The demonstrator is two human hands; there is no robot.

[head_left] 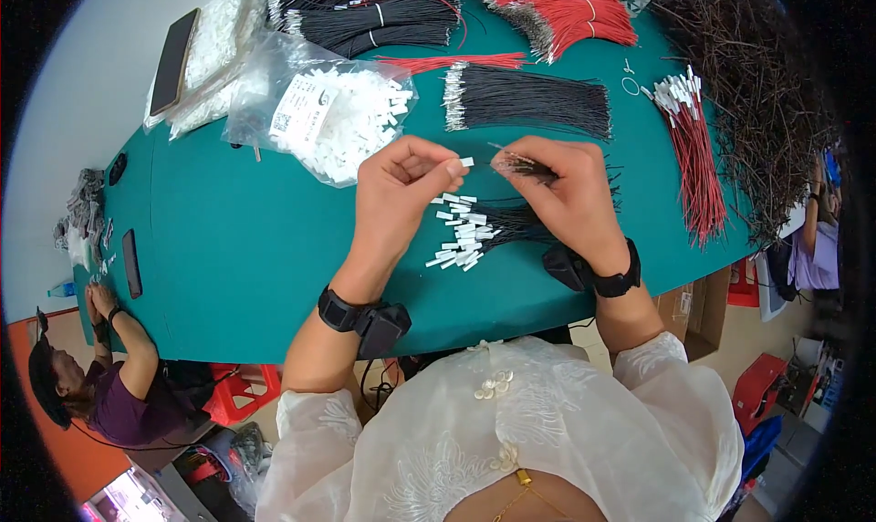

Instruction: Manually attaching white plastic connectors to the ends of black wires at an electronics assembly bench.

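Note:
Between the thumb and forefinger of my left hand (408, 177) is a small white connector housing (467, 162). My right hand (568, 182) is closed round several black wires (525, 165), their metal-tipped ends pointing left toward the housing. A small gap shows between the housing and the wire tips. Below my hands lies a pile of black wires fitted with white housings (465, 233), partly hidden by my right hand. Beyond my hands rests a neat row of black wires (534, 100) with bare metal ends.
An opened plastic bag of white housings (351, 111) lies left of the wires. Red wires with housings (689, 148) and a dark tangled heap (744, 75) are at right. Black bundles (365, 11) and red bundles (575, 15) fill the far edge. A person (100, 376) sits at left.

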